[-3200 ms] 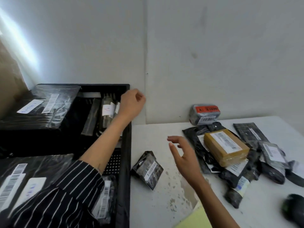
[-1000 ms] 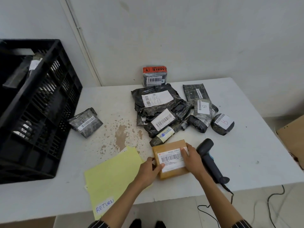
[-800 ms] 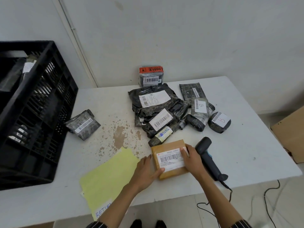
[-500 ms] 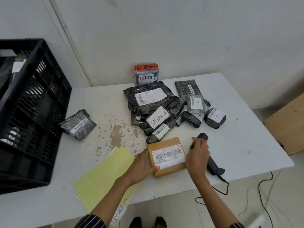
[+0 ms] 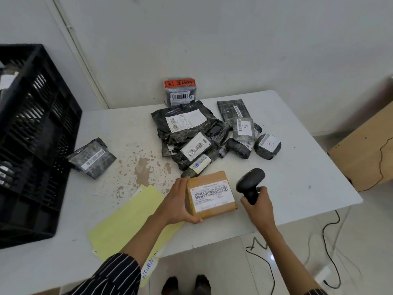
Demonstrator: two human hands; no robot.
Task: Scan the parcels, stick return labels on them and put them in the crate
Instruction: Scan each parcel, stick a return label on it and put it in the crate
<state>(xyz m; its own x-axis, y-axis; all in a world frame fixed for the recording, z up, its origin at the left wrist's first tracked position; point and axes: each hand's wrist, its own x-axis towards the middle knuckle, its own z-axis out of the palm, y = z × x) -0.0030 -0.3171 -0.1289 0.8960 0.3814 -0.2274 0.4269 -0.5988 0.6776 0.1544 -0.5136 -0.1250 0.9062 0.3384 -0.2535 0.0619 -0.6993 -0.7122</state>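
My L hand (image 5: pixel 178 203) grips the brown box parcel (image 5: pixel 210 194) by its left end: fingers (image 5: pixel 183 182) wrapped over the far corner, thumb hooked at the near corner. The box is at the front of the worktop (image 5: pixel 297 177), barcode label facing up; can't tell if it lies flat or is raised a bit. My R hand (image 5: pixel 258 206) is just right of the box, fingers (image 5: pixel 263 191) clenched round the handle of the black scanner (image 5: pixel 251 184), its head up and apart from the box. A black cable (image 5: pixel 328 231) hangs below the worktop's front edge.

Left of the box, partly under my L forearm, lie yellow sheets (image 5: pixel 127 222) w/ a white handwritten tag (image 5: pixel 148 267) at the near edge, "ETURN" legible. Behind the box is a pile of black poly parcels (image 5: pixel 191 133) w/ white barcode labels. A rolled parcel (image 5: pixel 198 165) from the pile lies just beside the box's far edge. Right of the pile sits a round parcel marked "B" (image 5: pixel 268 145). At the wall an orange-taped parcel (image 5: pixel 180 92) stands upright. One flat black parcel (image 5: pixel 92 158) lies alone near the black crate (image 5: pixel 32 145), which stands at the worktop's left end; contents too dark to tell. A cardboard panel (image 5: pixel 365 152) stands off the worktop's right side.
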